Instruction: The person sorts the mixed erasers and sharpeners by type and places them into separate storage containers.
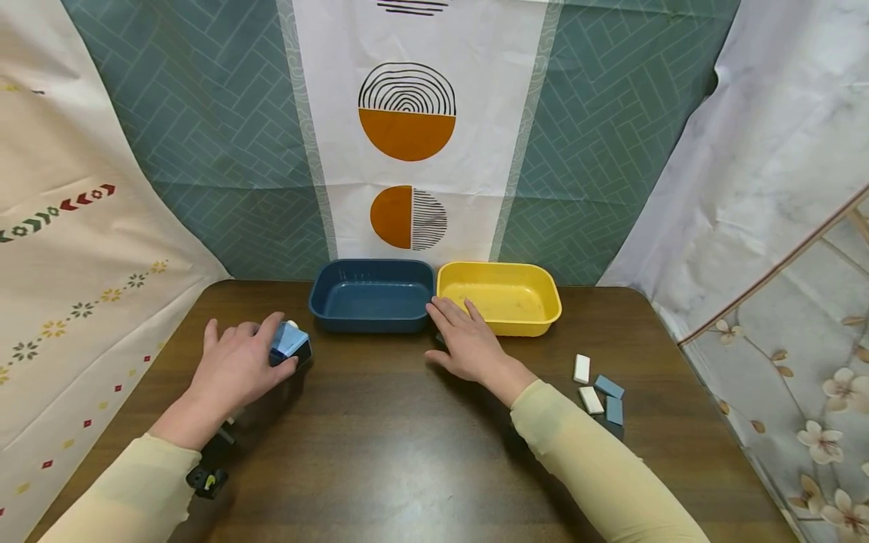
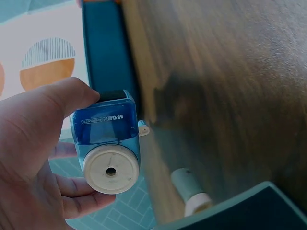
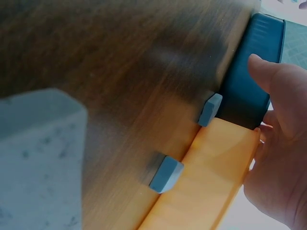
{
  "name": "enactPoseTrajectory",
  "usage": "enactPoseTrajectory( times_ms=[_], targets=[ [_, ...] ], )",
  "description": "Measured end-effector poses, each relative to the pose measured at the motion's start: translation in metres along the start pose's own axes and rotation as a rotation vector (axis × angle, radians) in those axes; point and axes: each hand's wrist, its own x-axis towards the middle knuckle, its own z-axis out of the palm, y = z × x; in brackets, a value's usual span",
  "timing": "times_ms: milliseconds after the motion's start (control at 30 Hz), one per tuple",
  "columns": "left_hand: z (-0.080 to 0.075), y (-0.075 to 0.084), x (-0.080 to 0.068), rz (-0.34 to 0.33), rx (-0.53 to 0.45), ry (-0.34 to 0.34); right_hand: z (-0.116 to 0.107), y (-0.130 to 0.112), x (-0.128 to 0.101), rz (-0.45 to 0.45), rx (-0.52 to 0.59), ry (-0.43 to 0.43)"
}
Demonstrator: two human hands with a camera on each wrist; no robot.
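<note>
My left hand grips a blue pencil sharpener with a round white front and a hole in its middle. It is held above the table at the left, thumb on one side and fingers on the other. My right hand, fingers extended and holding nothing, is above the meeting edges of a dark blue tray and a yellow tray. Beneath it, in the right wrist view, one blue-grey block is beside where the trays meet and another blue-grey block is along the yellow tray.
Several small white and blue-grey blocks lie at the table's right. Under my left forearm are dark items, partly hidden. A grey-green piece with a white end shows in the left wrist view. A patterned curtain hangs behind the trays.
</note>
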Motion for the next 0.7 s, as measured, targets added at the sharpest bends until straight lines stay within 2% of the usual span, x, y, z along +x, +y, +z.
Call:
enactPoseTrajectory(
  times_ms=[333,700],
  targets=[
    [-0.016,0.011,-0.003,0.035,-0.007,0.101,0.000,0.001,-0.001,-0.008,0.011,0.010],
    [-0.029,0.019,0.002,0.076,0.003,0.191,0.000,0.001,-0.001,-0.008,0.008,0.012]
  ],
)
